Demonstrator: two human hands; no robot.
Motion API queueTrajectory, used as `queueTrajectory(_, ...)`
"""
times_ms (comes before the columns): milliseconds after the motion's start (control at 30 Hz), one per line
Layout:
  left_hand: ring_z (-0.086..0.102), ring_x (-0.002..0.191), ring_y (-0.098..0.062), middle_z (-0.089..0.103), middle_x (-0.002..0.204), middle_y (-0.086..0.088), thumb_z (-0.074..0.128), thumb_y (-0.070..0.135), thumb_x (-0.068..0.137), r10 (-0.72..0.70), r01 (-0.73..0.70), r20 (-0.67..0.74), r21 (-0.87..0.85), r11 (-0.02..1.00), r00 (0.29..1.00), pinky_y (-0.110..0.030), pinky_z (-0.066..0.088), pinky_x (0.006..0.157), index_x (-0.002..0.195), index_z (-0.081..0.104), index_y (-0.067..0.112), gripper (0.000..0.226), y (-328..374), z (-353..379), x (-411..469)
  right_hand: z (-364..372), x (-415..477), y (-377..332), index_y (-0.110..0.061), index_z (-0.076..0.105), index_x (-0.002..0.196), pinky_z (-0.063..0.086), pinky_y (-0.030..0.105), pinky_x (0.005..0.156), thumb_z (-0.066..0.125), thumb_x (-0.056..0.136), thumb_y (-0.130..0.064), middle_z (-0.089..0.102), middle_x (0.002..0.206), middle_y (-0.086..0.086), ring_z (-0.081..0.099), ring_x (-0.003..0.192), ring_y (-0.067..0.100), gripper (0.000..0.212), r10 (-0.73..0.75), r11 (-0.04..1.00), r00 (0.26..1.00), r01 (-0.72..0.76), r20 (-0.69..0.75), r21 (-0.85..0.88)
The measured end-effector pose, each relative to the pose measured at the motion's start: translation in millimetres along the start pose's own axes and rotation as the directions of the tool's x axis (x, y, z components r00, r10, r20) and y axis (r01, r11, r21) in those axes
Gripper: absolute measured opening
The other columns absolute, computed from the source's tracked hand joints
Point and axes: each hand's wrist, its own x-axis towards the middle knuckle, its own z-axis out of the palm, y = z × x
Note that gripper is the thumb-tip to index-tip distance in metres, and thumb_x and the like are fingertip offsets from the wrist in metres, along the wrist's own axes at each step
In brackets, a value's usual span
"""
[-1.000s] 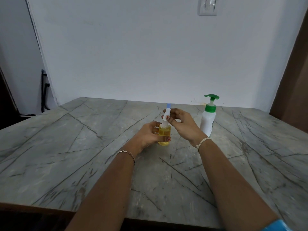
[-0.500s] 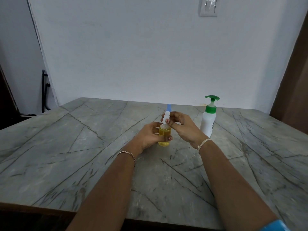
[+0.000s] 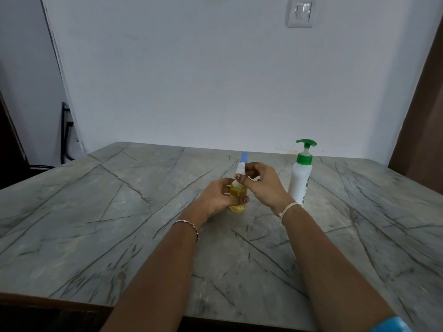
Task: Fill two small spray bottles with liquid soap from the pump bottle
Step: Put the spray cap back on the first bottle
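Head view, single frame. Small spray bottle sits near the middle of the grey veined tabletop, upright, base apparently down on the surface. The body is clear and filled with yellow liquid almost to the shoulder. Left hand grips the bottle body from the left: fingers curl behind it and the thumb crosses the front low down. Right hand comes in from the right and pinches the white spray head at the bottle's neck between thumb and curled fingers; the head stands roughly in line with the bottle, tilted slightly right. A pale blue piece shows just above the white head; cannot tell if it belongs to the head or stands behind it. Pump bottle, white with green collar and green pump top, stands upright just right of the right hand, apart from it, nozzle pointing right. Thin chain bracelet on the left wrist, pale cord on the right wrist. Light switch on the white wall behind.
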Motion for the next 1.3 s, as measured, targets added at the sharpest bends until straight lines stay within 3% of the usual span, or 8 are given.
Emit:
queueTrajectory(200,0.059,0.115,-0.022,0.064,0.123,-0.004,0.085,0.032,0.068,-0.001,0.001,-0.001,-0.001,1.0,1.0,-0.046,0.045,0.104,0.13,0.054,0.016,0.072,1.6,0.9,-0.5,9.9,-0.7,2.5,-0.023,0.053,0.095,0.04,0.02,0.067,0.077,0.078,-0.037,0.055,0.092,-0.008,0.049,0.08,0.006,0.032,-0.043,0.985,0.99,0.021,-0.132,-0.17)
queueTrajectory(367,0.06,0.112,-0.021,0.065,0.12,-0.005,0.084,0.028,0.069,-0.005,0.005,-0.001,-0.007,1.0,1.0,-0.044,0.045,0.104,0.119,0.056,0.021,0.058,0.7,0.6,-1.0,-2.9,-0.9,-4.8,-0.024,0.058,0.118,0.045,0.022,0.088,0.065,0.091,-0.032,0.065,0.113,-0.004,0.057,0.108,0.008,0.029,0.046,0.982,0.998,-0.051,0.031,0.179)
queueTrajectory(433,0.059,0.113,-0.022,0.064,0.121,-0.005,0.084,0.029,0.069,0.0,0.0,0.002,-0.004,1.0,1.0,-0.045,0.045,0.104,0.123,0.055,0.019,0.061,1.0,0.7,-1.6,-8.6,-0.2,-5.8,-0.023,0.059,0.122,0.045,0.012,0.083,0.058,0.096,-0.024,0.069,0.114,-0.005,0.06,0.108,0.002,0.027,0.048,0.959,0.99,-0.082,0.13,0.27)
queueTrajectory(533,0.057,0.115,-0.023,0.062,0.125,-0.006,0.083,0.03,0.07,-0.005,0.005,0.001,0.004,1.0,1.0,-0.046,0.044,0.104,0.126,0.053,0.018,0.065,1.5,0.8,-1.1,-9.5,0.1,-4.4,-0.018,0.063,0.121,0.046,0.007,0.078,0.056,0.097,-0.014,0.071,0.111,-0.009,0.062,0.104,-0.002,0.026,0.018,0.974,0.981,-0.061,0.193,0.218)
queueTrajectory(733,0.058,0.111,-0.019,0.062,0.117,0.0,0.081,0.024,0.073,-0.005,0.005,0.011,-0.009,1.0,1.0,-0.033,0.046,0.097,0.118,0.053,0.022,0.054,3.1,0.7,-1.8,3.3,1.0,-0.6,-0.012,0.065,0.11,0.049,0.018,0.075,0.075,0.082,-0.016,0.067,0.093,-0.002,0.062,0.087,0.012,0.029,0.034,0.986,0.998,-0.026,-0.045,0.162)
queueTrajectory(900,0.057,0.11,-0.015,0.061,0.118,0.002,0.081,0.027,0.073,-0.008,0.008,0.0,0.004,1.0,1.0,-0.031,0.044,0.095,0.131,0.051,0.019,0.066,5.0,2.0,-3.2,14.5,-2.5,-2.8,-0.018,0.057,0.102,0.045,0.019,0.069,0.081,0.076,-0.026,0.056,0.086,-0.009,0.051,0.077,0.007,0.037,0.027,0.999,0.985,-0.021,-0.172,0.035)
queueTrajectory(1133,0.057,0.114,-0.021,0.062,0.123,-0.002,0.082,0.028,0.072,-0.023,0.023,0.004,-0.002,1.0,1.0,-0.038,0.043,0.104,0.129,0.051,0.016,0.067,4.7,0.5,-5.3,0.2,-4.2,-10.9,-0.024,0.059,0.123,0.044,0.01,0.072,0.064,0.09,-0.033,0.065,0.118,-0.002,0.057,0.111,0.008,0.034,0.083,0.964,0.988,-0.112,0.128,0.24)
queueTrajectory(1300,0.059,0.111,-0.02,0.064,0.118,-0.001,0.083,0.028,0.072,-0.011,0.011,0.005,-0.002,1.0,1.0,-0.036,0.046,0.1,0.116,0.053,0.026,0.054,4.5,0.3,-5.6,-8.0,-1.9,-7.1,-0.013,0.065,0.118,0.048,0.01,0.077,0.063,0.092,-0.012,0.073,0.106,-0.004,0.066,0.101,0.005,0.026,0.035,0.961,0.988,-0.074,0.151,0.265)
